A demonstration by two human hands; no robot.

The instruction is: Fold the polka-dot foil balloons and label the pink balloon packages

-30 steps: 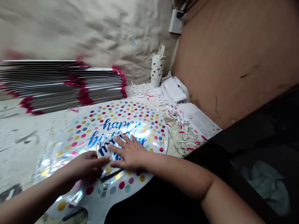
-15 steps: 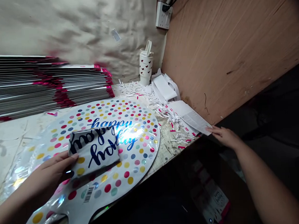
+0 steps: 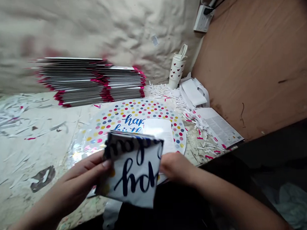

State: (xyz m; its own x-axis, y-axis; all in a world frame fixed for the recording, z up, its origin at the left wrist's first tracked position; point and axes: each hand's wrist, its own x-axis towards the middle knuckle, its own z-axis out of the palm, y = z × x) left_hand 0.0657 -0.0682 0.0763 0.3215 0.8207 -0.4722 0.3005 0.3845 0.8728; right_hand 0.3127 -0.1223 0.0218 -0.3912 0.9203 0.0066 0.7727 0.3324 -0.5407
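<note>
A folded foil sheet [image 3: 135,172] with dark blue lettering is gripped at its left edge by my left hand [image 3: 82,178], thumb on top. My right hand [image 3: 176,166], its fingers curled, is at the sheet's right edge and holds a white printed paper [image 3: 160,128] that stands up behind the folded sheet. Beneath both hands a round dotted foil balloon [image 3: 103,120] with blue lettering lies flat on the worktable, partly hidden by the folded sheet and the paper.
Two stacks of pink-edged flat packs [image 3: 76,80] stand along the wall. A white tumbler [image 3: 177,70], a white paper bundle [image 3: 193,91], a printed sheet [image 3: 219,126] and paper scraps are on the right. More scraps lie on the left of the worktable [image 3: 50,128].
My right hand has come left from the paper pile with a white paper, to the folded sheet. My left hand has brought that sheet rightward. The view has turned left.
</note>
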